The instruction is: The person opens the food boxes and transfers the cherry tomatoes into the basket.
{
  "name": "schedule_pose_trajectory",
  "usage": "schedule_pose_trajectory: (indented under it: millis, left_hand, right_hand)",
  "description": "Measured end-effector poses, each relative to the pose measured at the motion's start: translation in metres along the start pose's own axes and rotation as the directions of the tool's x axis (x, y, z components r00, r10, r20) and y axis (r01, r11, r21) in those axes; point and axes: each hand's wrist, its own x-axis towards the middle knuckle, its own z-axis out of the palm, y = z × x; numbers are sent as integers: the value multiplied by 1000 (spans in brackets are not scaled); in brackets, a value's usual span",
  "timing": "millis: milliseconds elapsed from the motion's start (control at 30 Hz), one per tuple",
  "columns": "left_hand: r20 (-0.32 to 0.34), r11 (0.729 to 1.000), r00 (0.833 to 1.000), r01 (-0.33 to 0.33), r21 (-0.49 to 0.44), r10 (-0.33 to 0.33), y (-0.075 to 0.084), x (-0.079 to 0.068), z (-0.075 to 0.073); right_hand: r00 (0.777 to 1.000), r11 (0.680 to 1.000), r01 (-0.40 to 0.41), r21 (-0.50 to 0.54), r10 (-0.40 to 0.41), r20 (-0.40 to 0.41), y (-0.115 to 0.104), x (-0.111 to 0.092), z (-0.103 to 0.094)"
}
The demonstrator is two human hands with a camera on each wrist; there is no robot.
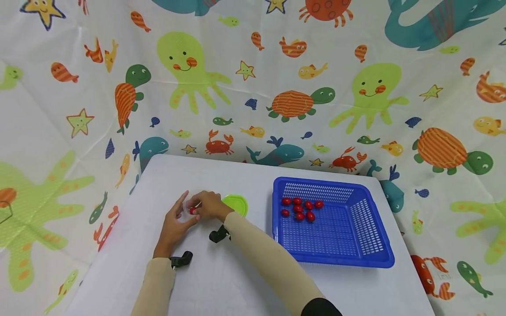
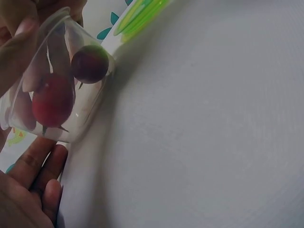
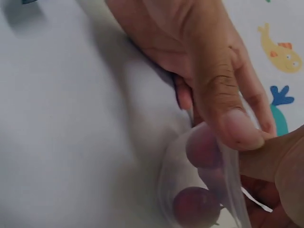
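A small clear plastic tub (image 2: 90, 102) holds a few red cherry tomatoes (image 2: 53, 99), seen through its wall. My left hand (image 1: 174, 226) grips the tub from the left, its thumb (image 3: 237, 126) lying over the rim in the right wrist view. From the other side, my right hand (image 1: 209, 206) reaches into the opening with curled fingers, pinching a cherry tomato (image 1: 192, 210) at the fingertips. Those fingertips are partly hidden by the tub and the other hand. Just right of the right hand lies a round green lid (image 1: 236, 204).
A blue plastic basket (image 1: 332, 259) stands on the right of the white table (image 1: 225, 281), with several cherry tomatoes (image 1: 299, 216) grouped in its left part. A cloth printed with sea animals (image 1: 245, 48) hangs behind the table and at its sides.
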Motion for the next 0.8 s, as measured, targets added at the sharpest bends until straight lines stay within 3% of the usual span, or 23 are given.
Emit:
schedule_pose_trajectory:
  millis: [233,400,633,800]
  left_hand:
    - [0,1000,1000,11,-4,-11,1,-1,1]
    - [-3,1000,1000,4,-10,-4,2,-1,0]
    - [4,1000,1000,10,-16,-10,3,-1,1]
    - [3,1000,1000,11,-11,-11,2,-1,0]
  right_hand:
    - [993,981,10,192,-32,113,7,1,-14]
    - [987,957,40,287,-83,139,15,4,-14]
    - [995,917,35,397,-69,71,19,1,-11]
    - [999,919,41,392,-48,10,17,-6,-10]
